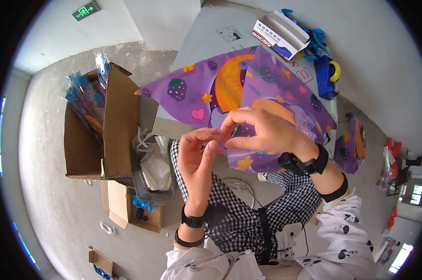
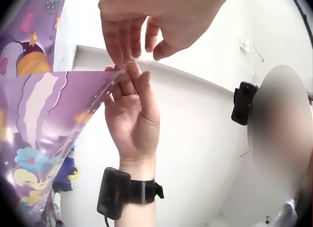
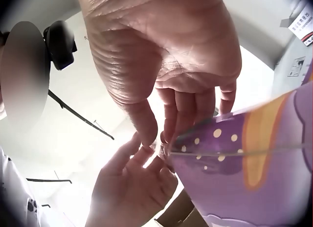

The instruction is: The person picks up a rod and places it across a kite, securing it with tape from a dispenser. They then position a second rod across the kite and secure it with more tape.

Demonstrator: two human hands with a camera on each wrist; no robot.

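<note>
A purple printed plastic sheet (image 1: 229,93) (image 2: 36,104) (image 3: 244,173), patterned with stars, hearts and berries, spreads over the grey surface and hangs towards the lap. Its narrow corner reaches the fingertips of both hands. My right hand (image 1: 267,133) (image 2: 132,119) (image 3: 166,51) pinches at this corner with bent fingers. From the other side my left hand (image 1: 197,161) (image 2: 161,21) (image 3: 132,188) holds the same tip, fingers curled towards the thumb. A small clear scrap shows between the fingertips in the left wrist view; overlapping fingers hide the exact contact.
An open cardboard box (image 1: 120,126) of wrapped packages stands at the left, beside a clear bin (image 1: 155,175). On the grey table (image 1: 206,32) are a small white box (image 1: 281,35) and a blue tape dispenser (image 1: 325,77). Another purple printed item (image 1: 351,144) is at the right.
</note>
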